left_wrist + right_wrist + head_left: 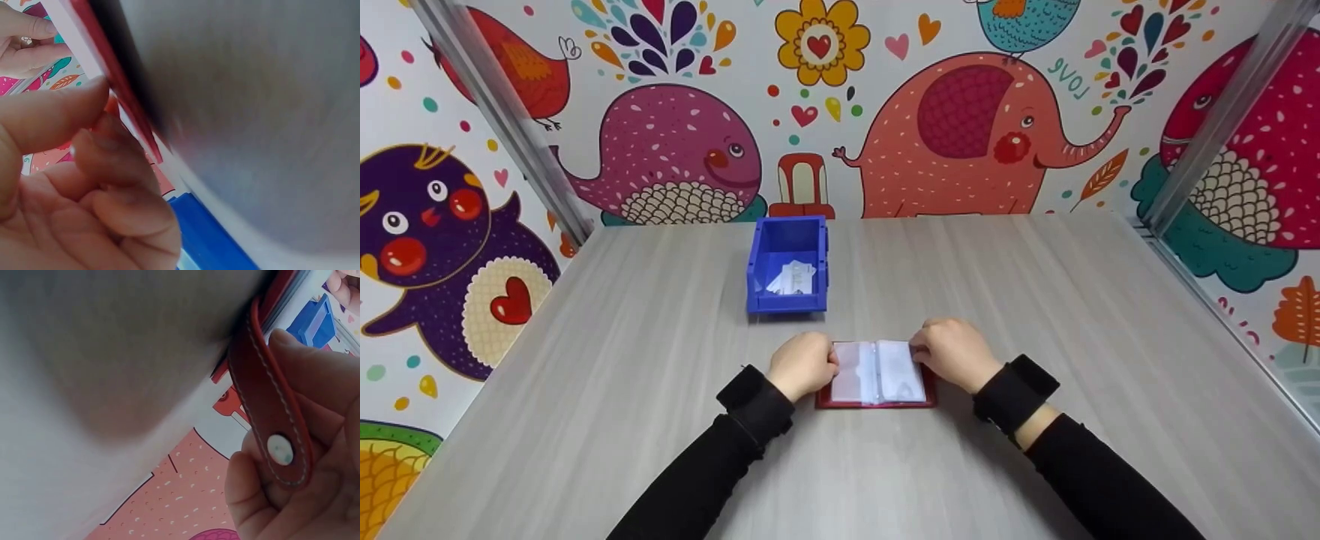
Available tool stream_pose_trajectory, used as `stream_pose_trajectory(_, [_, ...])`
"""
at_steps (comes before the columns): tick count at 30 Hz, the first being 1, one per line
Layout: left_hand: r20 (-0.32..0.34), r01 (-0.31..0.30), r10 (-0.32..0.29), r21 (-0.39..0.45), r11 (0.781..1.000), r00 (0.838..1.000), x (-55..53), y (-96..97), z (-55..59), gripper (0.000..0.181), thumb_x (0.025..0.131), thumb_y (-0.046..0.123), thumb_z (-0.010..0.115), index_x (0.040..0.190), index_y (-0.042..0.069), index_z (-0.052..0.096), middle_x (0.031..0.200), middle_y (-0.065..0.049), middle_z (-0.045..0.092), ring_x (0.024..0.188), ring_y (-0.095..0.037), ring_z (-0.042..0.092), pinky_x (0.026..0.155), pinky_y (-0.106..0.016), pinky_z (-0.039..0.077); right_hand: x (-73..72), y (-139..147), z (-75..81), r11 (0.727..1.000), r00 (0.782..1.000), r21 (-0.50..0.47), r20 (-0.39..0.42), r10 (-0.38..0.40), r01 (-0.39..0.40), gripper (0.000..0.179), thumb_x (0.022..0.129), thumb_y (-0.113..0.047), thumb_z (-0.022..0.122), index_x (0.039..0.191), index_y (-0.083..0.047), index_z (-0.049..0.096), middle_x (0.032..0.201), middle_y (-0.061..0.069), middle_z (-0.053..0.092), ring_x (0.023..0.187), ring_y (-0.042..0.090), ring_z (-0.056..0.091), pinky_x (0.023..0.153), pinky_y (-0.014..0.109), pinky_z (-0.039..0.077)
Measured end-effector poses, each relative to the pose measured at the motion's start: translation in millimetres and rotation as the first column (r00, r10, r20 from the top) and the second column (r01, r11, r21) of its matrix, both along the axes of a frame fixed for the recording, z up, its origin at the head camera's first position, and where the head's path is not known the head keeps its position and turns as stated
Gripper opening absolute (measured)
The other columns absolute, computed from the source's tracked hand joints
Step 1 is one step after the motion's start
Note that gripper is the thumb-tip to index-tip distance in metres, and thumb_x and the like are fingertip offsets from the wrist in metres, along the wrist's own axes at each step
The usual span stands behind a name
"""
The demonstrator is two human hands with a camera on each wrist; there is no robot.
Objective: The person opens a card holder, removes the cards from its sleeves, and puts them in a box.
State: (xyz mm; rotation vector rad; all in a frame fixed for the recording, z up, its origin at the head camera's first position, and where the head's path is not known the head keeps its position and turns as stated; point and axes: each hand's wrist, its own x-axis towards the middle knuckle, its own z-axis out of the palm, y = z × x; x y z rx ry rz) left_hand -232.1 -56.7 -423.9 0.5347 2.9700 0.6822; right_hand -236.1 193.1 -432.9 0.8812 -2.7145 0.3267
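The left hand (802, 363) pinched the left edge of the red card holder (873, 379); the right hand (957, 352), its far right edge. It lay open on the table (1035, 292), nearer than the blue bin (787, 303). Likely light, with slippery sleeves (900, 369), it was best held by its stiffer cover (877, 406).

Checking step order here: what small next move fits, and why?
Probably the left hand should release the red leather-look card holder and take a flat white card: the holder lies open, the right hand at its far right corner could steady it, and such cards lie in the blue plastic bin just beyond.
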Motion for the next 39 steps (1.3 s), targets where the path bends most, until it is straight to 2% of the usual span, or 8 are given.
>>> stream_pose_trajectory(8, [-0.029, 0.024, -0.024, 0.011, 1.000, 0.999, 0.4, -1.9, -1.4, 0.012, 0.074, 0.003, 0.068, 0.066, 0.012, 0.069, 0.069, 0.002, 0.062, 0.063, -0.016, 0.051, 0.059, -0.035, 0.045, 0.2, -0.1, -0.3, 0.999, 0.998, 0.012, -0.053, 0.039, -0.039, 0.012, 0.076, -0.002, 0.080, 0.075, -0.009, 0.071, 0.074, 0.005, 0.065, 0.070, 0.025, 0.064, 0.063, 0.041, 0.051])
stream_pose_trajectory(13, [-0.017, 0.014, -0.014, 0.004, 1.000, 1.000, 0.1, -1.1, -0.7, 0.014, 0.075, 0.004, 0.069, 0.065, 0.013, 0.067, 0.068, 0.003, 0.060, 0.062, -0.016, 0.050, 0.057, -0.034, 0.044, 1.4, -0.9, -0.4, 0.999, 0.997, 0.027, -0.064, 0.039, -0.038, 0.014, 0.076, -0.002, 0.081, 0.073, -0.009, 0.069, 0.073, 0.004, 0.064, 0.069, 0.023, 0.063, 0.062, 0.040, 0.050])
stream_pose_trajectory(26, [-0.014, 0.011, -0.011, 0.001, 1.000, 1.000, 0.7, -0.7, 0.5, 0.012, 0.076, 0.005, 0.070, 0.067, 0.013, 0.069, 0.070, 0.002, 0.063, 0.063, -0.016, 0.053, 0.059, -0.036, 0.046, 7.2, -4.7, 2.3, 0.999, 0.999, 0.030, -0.028, 0.037, -0.036, 0.017, 0.076, -0.002, 0.080, 0.070, -0.010, 0.067, 0.070, 0.003, 0.062, 0.065, 0.021, 0.062, 0.059, 0.038, 0.050])
stream_pose_trajectory(39, [-0.016, 0.029, -0.029, 0.015, 0.999, 0.999, 0.3, -1.5, -0.1, 0.012, 0.075, 0.003, 0.067, 0.068, 0.012, 0.072, 0.070, 0.002, 0.064, 0.065, -0.016, 0.053, 0.063, -0.036, 0.048, 6.3, -3.7, -0.4, 0.996, 0.996, -0.026, -0.004, 0.086, -0.086, 0.017, 0.076, 0.002, 0.078, 0.070, -0.010, 0.068, 0.068, 0.001, 0.062, 0.063, 0.017, 0.059, 0.059, 0.035, 0.049])
